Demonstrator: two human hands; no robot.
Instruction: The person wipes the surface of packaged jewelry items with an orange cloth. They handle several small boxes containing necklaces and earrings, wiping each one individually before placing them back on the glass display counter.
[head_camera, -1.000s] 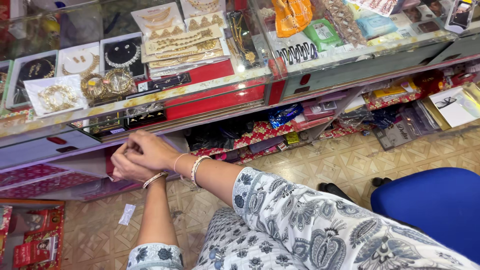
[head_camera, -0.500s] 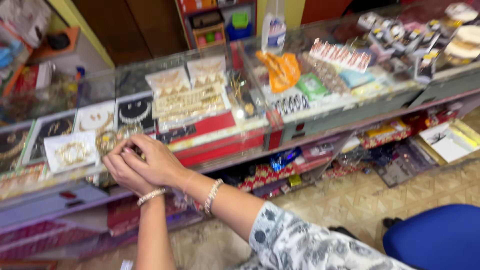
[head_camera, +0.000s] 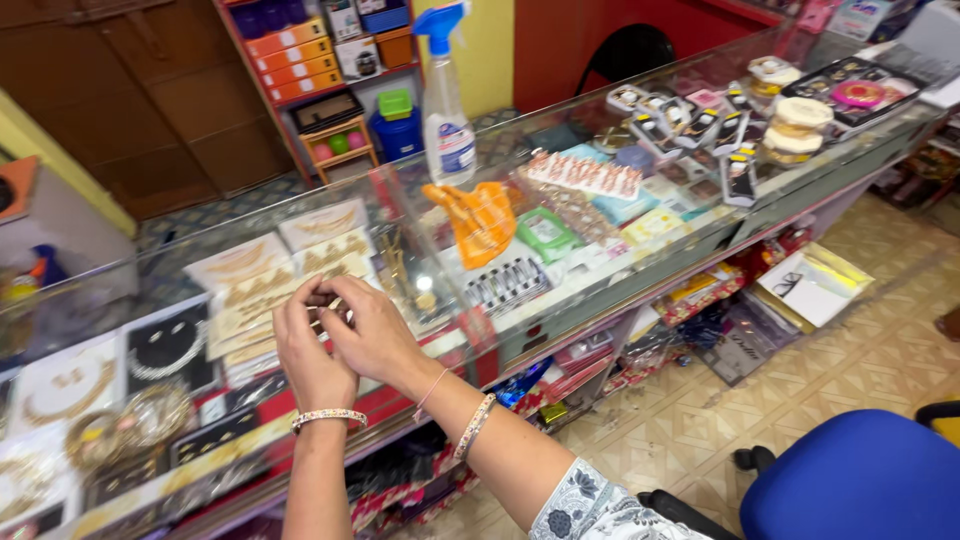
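Note:
My left hand (head_camera: 308, 352) and my right hand (head_camera: 378, 330) are held together above the glass top of a display counter (head_camera: 560, 300). Their fingertips meet and curl inward. I cannot make out whether something small is pinched between them. A beaded bracelet sits on my left wrist, and a thin thread and a beaded bracelet on the right. Under the glass just beyond the hands lie cards of gold-coloured necklaces (head_camera: 265, 280). A black tray with a pale necklace (head_camera: 170, 345) lies to the left.
A spray bottle with a blue head (head_camera: 445, 110) stands on the glass beside an orange cloth (head_camera: 480, 220). Small boxed items and round tins (head_camera: 790, 125) crowd the counter's right end. A blue chair (head_camera: 860, 480) is at the lower right, and packets fill the lower shelves.
Both hands have risen from the counter's front edge to above the glass top, staying together. The view has tilted up, showing the far side of the counter.

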